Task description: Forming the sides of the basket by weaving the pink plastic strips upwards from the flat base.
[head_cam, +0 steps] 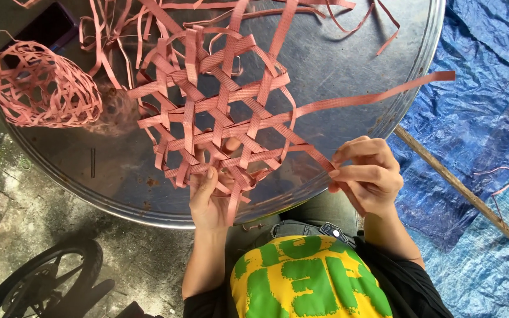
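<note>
Pinning the woven mat [219,118] with my left hand [210,200] while my right hand [366,174] pinches one strip [372,94] (keep it taut, flat) on the surface [349,53]

left hand [209,200] grips woven mat [219,112] | right hand [367,174] pinches strip [372,97]

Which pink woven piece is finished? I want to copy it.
The rounded pink strap basket at the table's left edge; the flat open lattice in the hands has loose ends.
</note>
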